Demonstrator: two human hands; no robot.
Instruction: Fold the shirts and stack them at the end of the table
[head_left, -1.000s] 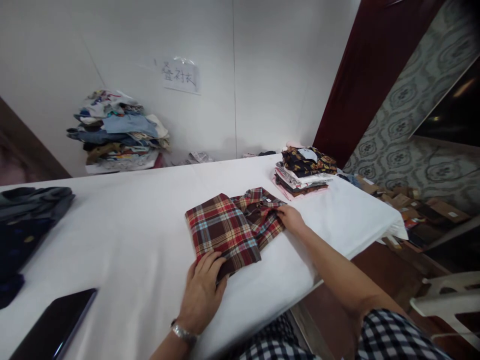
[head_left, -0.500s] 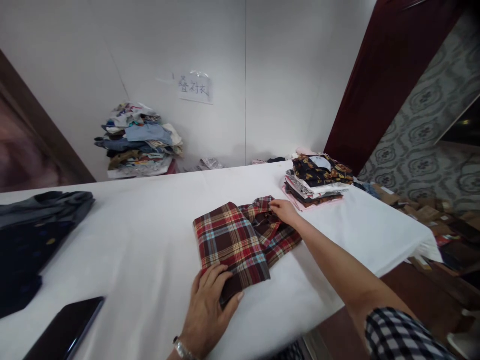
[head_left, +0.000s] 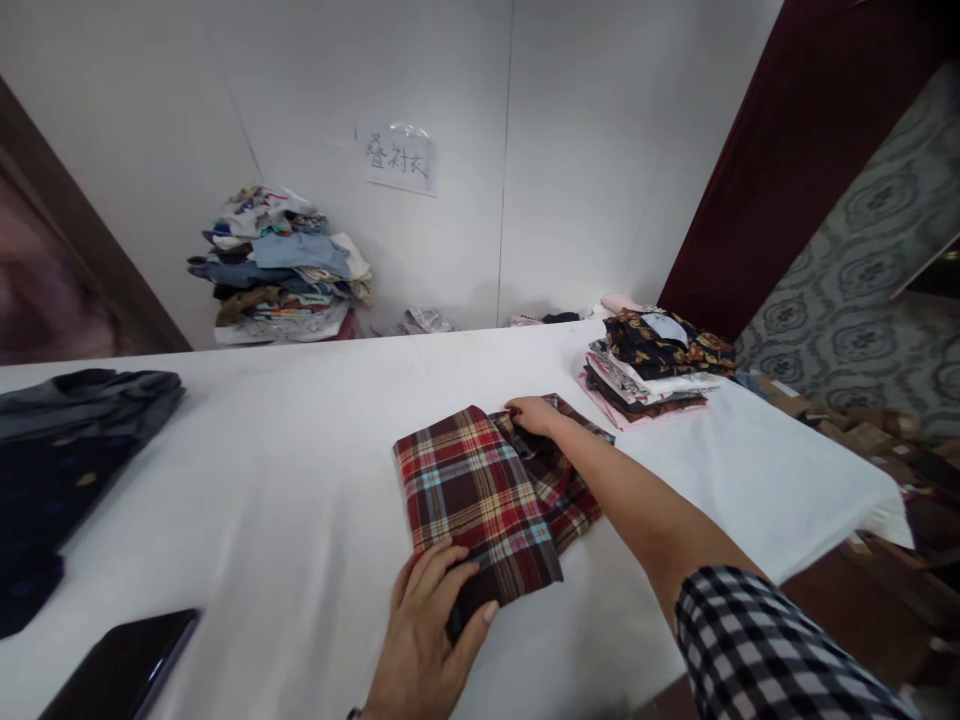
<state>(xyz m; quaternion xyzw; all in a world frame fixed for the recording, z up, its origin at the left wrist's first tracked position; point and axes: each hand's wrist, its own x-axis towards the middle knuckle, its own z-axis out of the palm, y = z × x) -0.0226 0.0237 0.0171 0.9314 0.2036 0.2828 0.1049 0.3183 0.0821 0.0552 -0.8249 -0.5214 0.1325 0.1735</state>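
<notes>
A red, brown and cream plaid shirt (head_left: 480, 490), partly folded, lies on the white-covered table in front of me. Its left part is a flat panel; the right part is bunched up, with dark inner cloth showing. My left hand (head_left: 427, 625) rests on the near left corner, fingers spread over the fabric and thumb apart. At the far side, my right hand (head_left: 531, 413) has its fingers closed on the shirt beside the panel's edge. The fingertips there are partly hidden by the hand itself.
A stack of folded shirts (head_left: 652, 365) stands at the back right of the table (head_left: 300, 430). Dark folded clothes (head_left: 75, 450) and a phone (head_left: 120, 665) lie on the left. Beyond the far edge rises a clothes pile (head_left: 281, 265) against the wall, near a paper sign (head_left: 401, 160).
My right hand has moved left across the shirt, toward the folded panel, and its loose right part has shifted. My left hand stays on the near corner. The view has tilted slightly.
</notes>
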